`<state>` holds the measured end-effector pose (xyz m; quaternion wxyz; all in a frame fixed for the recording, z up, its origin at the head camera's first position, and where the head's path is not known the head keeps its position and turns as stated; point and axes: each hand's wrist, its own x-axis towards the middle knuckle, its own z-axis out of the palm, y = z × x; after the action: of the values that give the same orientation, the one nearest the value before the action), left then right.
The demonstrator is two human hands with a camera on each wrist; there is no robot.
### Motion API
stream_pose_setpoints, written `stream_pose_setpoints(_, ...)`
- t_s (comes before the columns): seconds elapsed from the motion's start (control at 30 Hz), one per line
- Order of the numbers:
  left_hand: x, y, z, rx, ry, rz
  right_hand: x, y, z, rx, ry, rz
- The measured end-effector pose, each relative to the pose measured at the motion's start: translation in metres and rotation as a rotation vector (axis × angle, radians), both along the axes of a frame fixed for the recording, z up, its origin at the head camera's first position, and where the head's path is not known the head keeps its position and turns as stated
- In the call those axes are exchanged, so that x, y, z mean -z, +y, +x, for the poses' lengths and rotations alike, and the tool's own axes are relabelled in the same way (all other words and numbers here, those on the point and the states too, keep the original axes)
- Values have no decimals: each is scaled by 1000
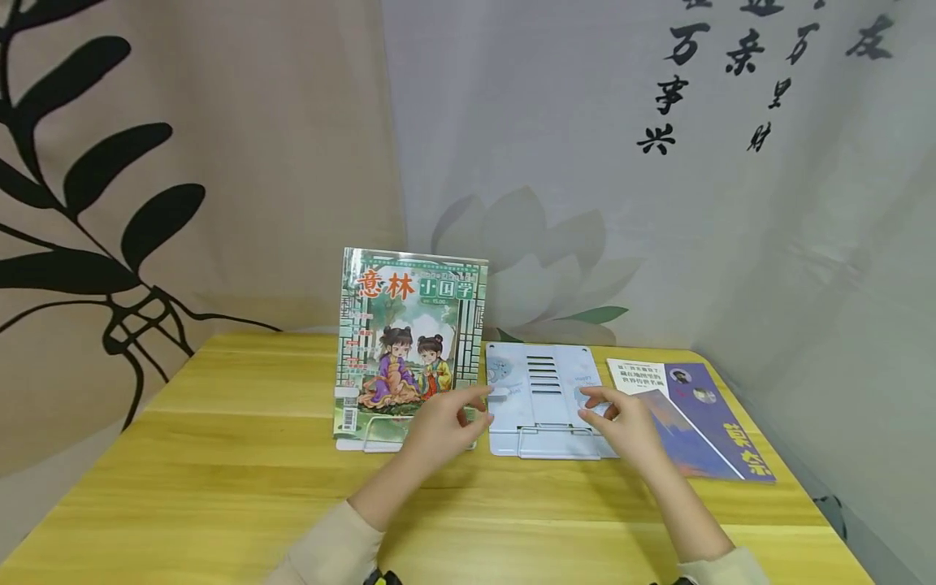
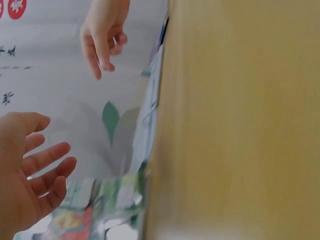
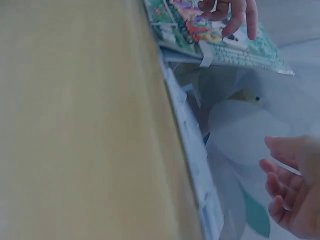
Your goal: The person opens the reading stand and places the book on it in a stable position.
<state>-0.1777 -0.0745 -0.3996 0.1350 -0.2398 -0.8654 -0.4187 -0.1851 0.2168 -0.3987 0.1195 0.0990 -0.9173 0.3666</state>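
Both hands are raised over a white book stand (image 1: 563,406), which has a slotted back panel and a wire holder along its lower front. My left hand (image 1: 448,422) is at the stand's left side, thumb and forefinger apart near a small white side clip (image 1: 499,394). At the right side, my right hand (image 1: 625,422) overlaps the stand's edge in the head view. Both wrist views show loosely bent, spread fingers with nothing between them. Just left of the stand, a green illustrated magazine (image 1: 417,333) stands leaning back on another white stand (image 1: 351,444), its wire holder across the cover bottom.
A purple and white book (image 1: 709,410) lies flat on the wooden table (image 1: 241,455), right of the slotted stand. Behind the table's far edge hangs a pale curtain (image 1: 541,106) with printed leaves, a lotus and writing.
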Motion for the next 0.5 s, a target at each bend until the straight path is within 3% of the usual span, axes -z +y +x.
stream_pose_setpoints(0.27, 24, 34, -1, 17, -171, 107, 23, 26, 2, -6, -97, -107)
stream_pose_setpoints(0.5, 44, 53, -3, 9, -233, 187, 39, 38, 6, -12, -197, -132)
